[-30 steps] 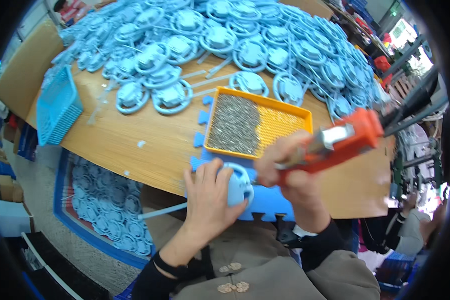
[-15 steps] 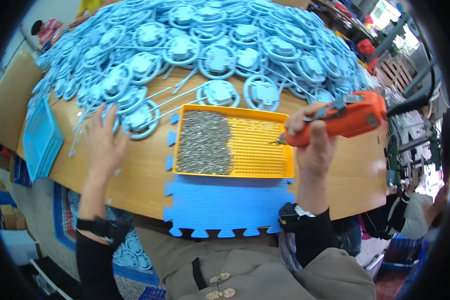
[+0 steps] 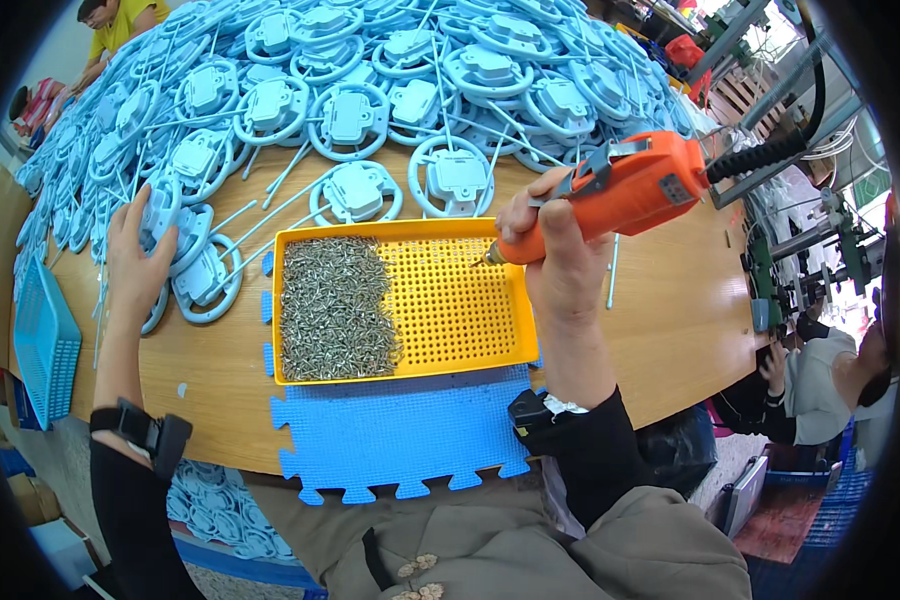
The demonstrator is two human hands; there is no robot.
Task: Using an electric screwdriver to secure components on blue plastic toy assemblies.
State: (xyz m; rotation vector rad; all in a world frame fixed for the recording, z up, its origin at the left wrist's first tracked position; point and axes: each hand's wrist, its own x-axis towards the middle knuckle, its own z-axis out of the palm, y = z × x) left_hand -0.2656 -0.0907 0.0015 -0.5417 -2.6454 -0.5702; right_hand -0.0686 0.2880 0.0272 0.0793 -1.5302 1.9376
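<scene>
While right hand [image 3: 565, 250] holds screwdriver [image 3: 640, 190], roomy tabletop [image 3: 660, 320] rightward, edge [image 3: 750, 345] beyond.

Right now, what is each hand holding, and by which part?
The right hand grips an orange power screwdriver around its front half. The left hand is at the rim of a light-blue ringed piece; firm hold unclear.

The screwdriver [image 3: 635, 185] in the right fingers [image 3: 562, 228] is orange, its cable [image 3: 760, 155] black; the rings [image 3: 205, 275] at and beyond the left fingers [image 3: 122, 235] are pale blue. Between these fingers, the tray [image 3: 460, 320] is yellow (dotted in neat rows), its screws [image 3: 335, 310] silvery. Below them, the mat [image 3: 400, 435] is bright blue, the surface [image 3: 660, 310] wood-brown.
</scene>
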